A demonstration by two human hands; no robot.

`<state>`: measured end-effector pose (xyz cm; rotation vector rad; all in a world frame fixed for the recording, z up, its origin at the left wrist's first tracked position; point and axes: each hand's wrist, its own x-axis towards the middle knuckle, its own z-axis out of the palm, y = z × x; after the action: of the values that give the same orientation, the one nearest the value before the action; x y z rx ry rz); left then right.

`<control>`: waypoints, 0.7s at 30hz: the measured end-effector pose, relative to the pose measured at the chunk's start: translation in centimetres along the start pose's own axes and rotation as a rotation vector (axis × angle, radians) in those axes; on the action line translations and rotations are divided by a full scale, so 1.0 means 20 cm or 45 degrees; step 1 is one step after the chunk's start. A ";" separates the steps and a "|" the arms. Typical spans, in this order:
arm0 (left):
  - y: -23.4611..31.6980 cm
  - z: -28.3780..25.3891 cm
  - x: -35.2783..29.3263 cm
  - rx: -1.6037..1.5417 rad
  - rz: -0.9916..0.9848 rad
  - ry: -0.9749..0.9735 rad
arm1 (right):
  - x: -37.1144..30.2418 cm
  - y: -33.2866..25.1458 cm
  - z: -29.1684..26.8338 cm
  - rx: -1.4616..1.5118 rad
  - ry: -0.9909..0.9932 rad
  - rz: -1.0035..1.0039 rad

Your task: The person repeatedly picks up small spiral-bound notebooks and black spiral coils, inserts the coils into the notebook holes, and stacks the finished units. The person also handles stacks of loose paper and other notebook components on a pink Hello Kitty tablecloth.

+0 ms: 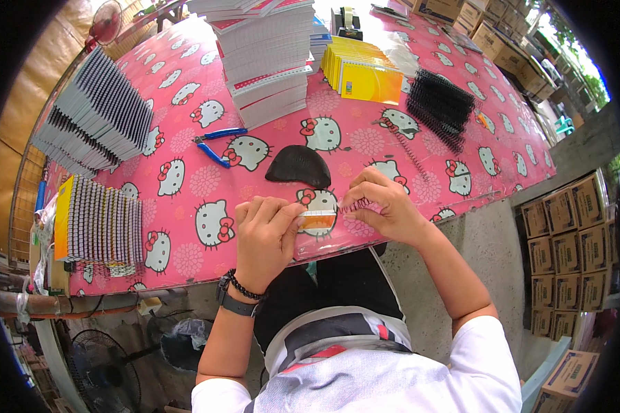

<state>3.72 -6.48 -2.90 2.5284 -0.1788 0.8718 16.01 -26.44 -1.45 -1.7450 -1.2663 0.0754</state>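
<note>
My left hand (pixel 265 227) is closed on a small notebook (pixel 319 221) with an orange cover and white page edges, held over the near edge of the table. In my right hand (pixel 387 210), thumb and fingers pinch a thin dark spiral binding coil (pixel 358 205). The coil's left end is at the notebook's right end; whether it passes through any holes is too small to tell. A black dome-shaped pad (pixel 300 166) lies just beyond my hands. Blue-handled cutting pliers (pixel 217 146) rest to its left, and a loose coil (pixel 408 150) lies to its right.
Black coils (pixel 439 107) are heaped at the right, near yellow notebooks (pixel 368 79). A tall paper stack (pixel 269 62) stands at the back. Coil-bound notebooks (pixel 103 113) and yellow-covered ones (pixel 103 220) line the left. The pink cat-patterned table (pixel 269 196) ends before my lap.
</note>
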 end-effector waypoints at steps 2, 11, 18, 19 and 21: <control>0.01 -0.01 0.00 0.005 -0.005 -0.003 | -0.01 0.01 -0.01 0.028 -0.030 0.031; 0.01 0.00 0.01 0.008 -0.006 -0.033 | -0.01 0.04 -0.02 -0.011 -0.119 -0.051; 0.07 -0.02 0.04 -0.052 -0.025 -0.075 | 0.00 -0.07 -0.04 -0.015 -0.179 0.126; 0.09 0.00 0.04 -0.113 -0.001 -0.080 | -0.01 -0.07 -0.03 0.063 -0.226 0.206; 0.12 0.04 0.04 -0.215 0.049 -0.069 | 0.00 -0.09 -0.03 0.214 -0.330 0.340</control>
<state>4.25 -8.87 -2.02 2.3992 -0.3066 0.7696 14.99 -26.71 0.13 -1.7873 -1.1626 0.5626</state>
